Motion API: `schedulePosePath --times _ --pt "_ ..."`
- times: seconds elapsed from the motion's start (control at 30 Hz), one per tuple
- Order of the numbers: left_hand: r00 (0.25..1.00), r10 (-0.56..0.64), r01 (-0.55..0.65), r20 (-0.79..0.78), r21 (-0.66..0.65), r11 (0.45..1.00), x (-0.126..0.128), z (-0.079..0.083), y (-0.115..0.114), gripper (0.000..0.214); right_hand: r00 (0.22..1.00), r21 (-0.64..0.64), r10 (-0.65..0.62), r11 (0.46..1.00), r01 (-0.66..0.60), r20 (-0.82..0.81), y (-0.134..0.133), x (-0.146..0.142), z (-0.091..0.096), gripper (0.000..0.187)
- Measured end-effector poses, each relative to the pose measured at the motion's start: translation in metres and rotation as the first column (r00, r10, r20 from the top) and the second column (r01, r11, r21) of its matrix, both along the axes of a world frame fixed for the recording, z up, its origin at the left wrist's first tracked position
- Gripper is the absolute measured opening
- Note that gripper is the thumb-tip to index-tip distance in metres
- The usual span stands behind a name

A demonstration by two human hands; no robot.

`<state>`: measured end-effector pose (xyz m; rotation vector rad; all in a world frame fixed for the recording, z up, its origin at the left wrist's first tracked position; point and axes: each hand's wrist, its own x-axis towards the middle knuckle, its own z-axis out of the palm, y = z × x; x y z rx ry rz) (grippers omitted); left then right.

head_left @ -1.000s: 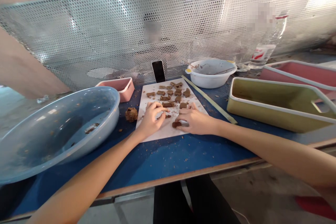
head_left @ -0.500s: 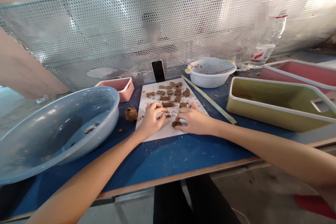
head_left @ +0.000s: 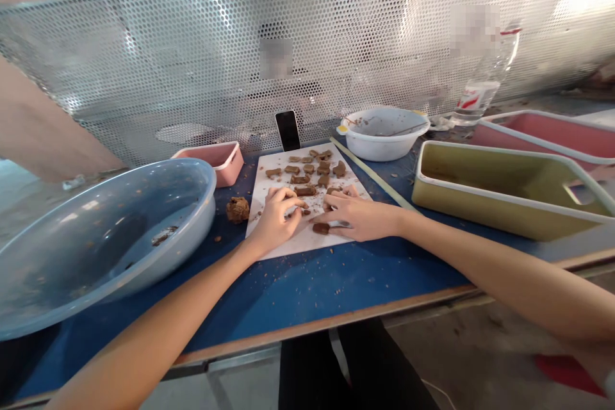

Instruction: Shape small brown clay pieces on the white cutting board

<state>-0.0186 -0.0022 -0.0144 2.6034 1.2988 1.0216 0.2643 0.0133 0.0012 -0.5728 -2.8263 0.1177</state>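
Note:
On a white board (head_left: 271,248) lie several small brown clay-like pieces, some in shaped forms, with crumbs among them. My left hand (head_left: 276,218) rests at the board's left side, fingers bent, thumb and forefinger apart, beside a small brown bit (head_left: 306,212). At the right side, my right hand (head_left: 368,214) has its fingers spread. Its thumb reaches to a short dark brown piece (head_left: 320,228); whether it touches is unclear. Its other fingertips are over another brown piece, partly hidden. A rough brown lump (head_left: 237,209) sits left of the board.
A large blue basin (head_left: 192,230) stands left, with a pink box (head_left: 225,163) behind it. A phone (head_left: 288,130) leans at the back against perforated metal (head_left: 202,77). Rightward are a pale strip (head_left: 372,173), a white basin (head_left: 384,144), a green bin (head_left: 480,205) and a bottle (head_left: 475,99).
My right hand has shifted slightly right and its thumb has drawn back from the dark brown piece, showing more of it. My left hand stays nearly in place.

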Motion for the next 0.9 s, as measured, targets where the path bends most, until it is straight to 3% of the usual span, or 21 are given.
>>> schedulePosePath --times 0.1,0.27,0.6,0.8,0.9 --pt "1.0 -0.003 0.003 -0.004 0.007 1.0 0.0001 -0.0004 0.0001 0.02 1.0 -0.011 -0.008 1.0 0.008 -0.02 -0.0012 -0.0057 -0.0013 0.03" --pt "1.0 -0.017 0.017 -0.006 0.027 1.0 -0.0006 -0.0016 0.0008 0.019 0.989 0.013 -0.136 0.991 0.137 -0.055 -0.0049 -0.0103 -0.0015 0.031" --pt "1.0 -0.021 0.022 -0.017 0.038 0.999 -0.0021 -0.0034 0.0023 0.018 0.985 -0.083 -0.101 0.993 0.09 -0.14 -0.0014 -0.0113 -0.0091 0.022" --pt "1.0 -0.012 0.013 -0.023 0.028 1.0 -0.0018 -0.0024 0.0014 0.02 0.986 -0.028 -0.136 0.991 0.134 -0.092 -0.0066 -0.0094 -0.0044 0.034" --pt "1.0 -0.008 0.009 -0.03 0.018 1.0 -0.0014 -0.0011 0.0008 0.02 0.983 -0.043 -0.149 0.988 0.145 -0.11 -0.0086 -0.0101 -0.0032 0.026"
